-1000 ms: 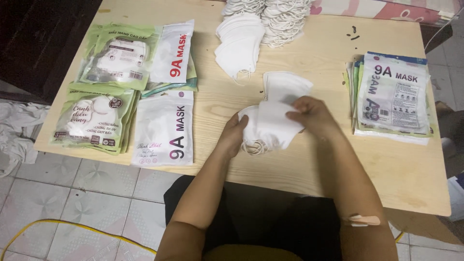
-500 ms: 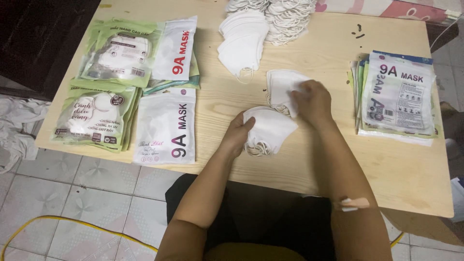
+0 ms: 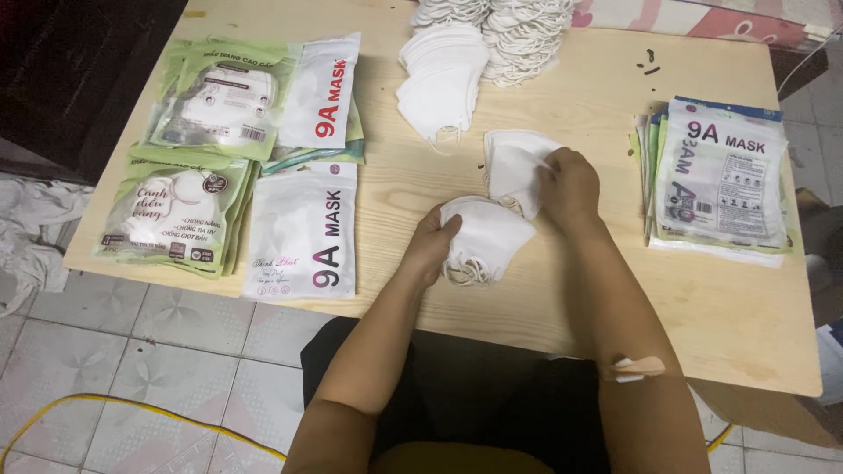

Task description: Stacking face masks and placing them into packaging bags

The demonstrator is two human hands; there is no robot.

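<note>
Her left hand is curled closed around a small stack of white masks, pinning it flat on the wooden table so it stays squared; the right hand pinches a single mask just beyond it, fingers closed on its edge

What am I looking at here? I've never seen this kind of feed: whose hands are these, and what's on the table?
There is no machine. A camera worn on a person's head looks down at their own two bare hands over a wooden table. The left hand holds a small stack of white masks. The right hand touches another white mask lying just behind it. Further back sit piles of loose masks. Green and white pouches lie on the left, and a stack of pouches on the right.
</note>
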